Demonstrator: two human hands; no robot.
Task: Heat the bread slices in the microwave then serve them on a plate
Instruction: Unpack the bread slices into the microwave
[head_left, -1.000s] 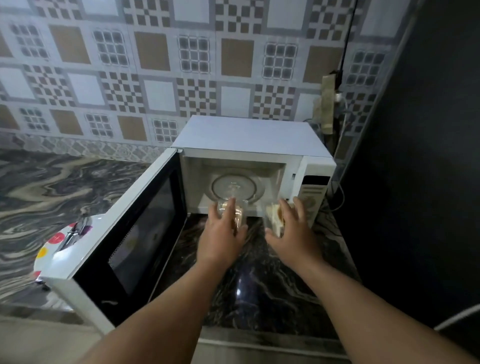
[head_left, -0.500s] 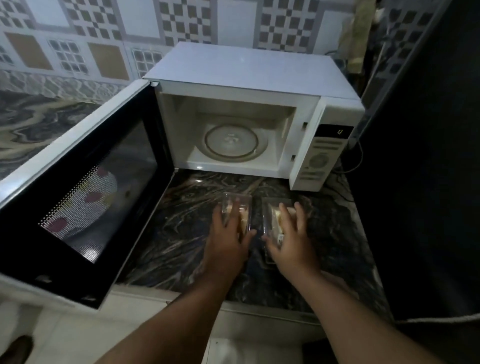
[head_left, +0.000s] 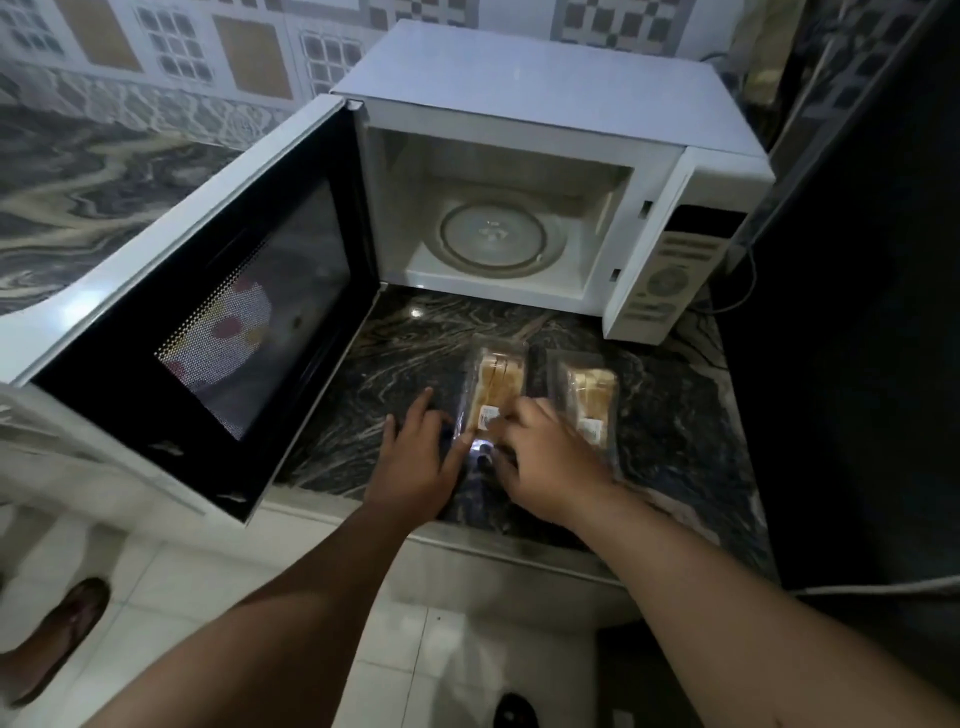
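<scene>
Left hand: I see it lying on the dark marble counter at the near-left corner of the left bread pack; fingers spread and fairly straight, thumb side touching the wrapper's near edge.
Right hand: over the near end of the same pack, fingers curled down onto the wrapper; whether they actually pinch the plastic I cannot tell, since the back of the hand hides the fingertips.
Left bread pack: clear wrapper with tan slices inside, lying flat on the counter, just near of the microwave opening.
Right bread pack: just beside the first, on its right, flat, neither hand on it.
Microwave: far centre, door swung wide to the left, glass turntable bare inside.
Plate: I make out a white plate with red and yellow spots through the door's mesh window, left of the packs.
</scene>
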